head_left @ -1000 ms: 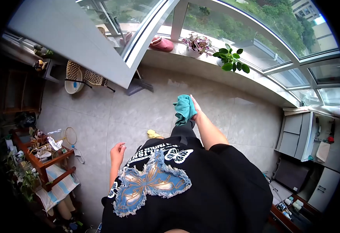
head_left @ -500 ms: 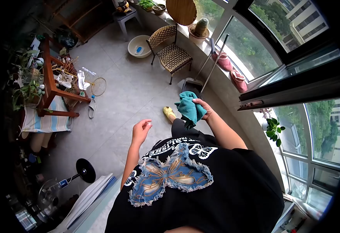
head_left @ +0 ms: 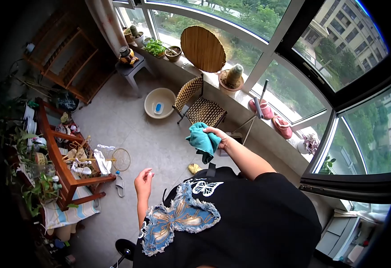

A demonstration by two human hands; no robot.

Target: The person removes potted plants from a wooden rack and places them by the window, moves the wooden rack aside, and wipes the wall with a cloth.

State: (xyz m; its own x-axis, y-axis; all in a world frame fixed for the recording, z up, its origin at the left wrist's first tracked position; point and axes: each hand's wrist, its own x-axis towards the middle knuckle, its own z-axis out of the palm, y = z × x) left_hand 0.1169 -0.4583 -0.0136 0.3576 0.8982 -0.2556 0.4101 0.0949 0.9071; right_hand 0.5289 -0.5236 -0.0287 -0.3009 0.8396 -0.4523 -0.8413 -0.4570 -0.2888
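Observation:
A crumpled teal cloth [head_left: 204, 142] hangs from my right hand [head_left: 220, 137], whose fingers are closed on its upper edge. Behind it stands a woven chair [head_left: 204, 111] with dark metal legs; the cloth overlaps the front of the seat in view. My left hand [head_left: 143, 182] is over the floor to the left, fingers loosely bent and apart from the thumb, with nothing visible in it. A yellow shoe [head_left: 194, 168] shows beneath me. Ahead, a cream basin [head_left: 159, 100] sits on the floor with a blue-and-white item [head_left: 158, 108] inside.
Potted plants, a cactus [head_left: 232, 77], a round woven board [head_left: 203, 49] and pink shoes [head_left: 281, 127] line the windowsill. An open window sash [head_left: 365, 129] juts in at right. A cluttered wooden frame [head_left: 66, 178] and a grey slipper [head_left: 120, 185] are at left. A grey stool [head_left: 133, 67] stands ahead.
My view has tilted up and shifted, so the chair, basin and sill appear lower. The cloth in my right hand now overlaps the chair seat in view. My left hand stays free.

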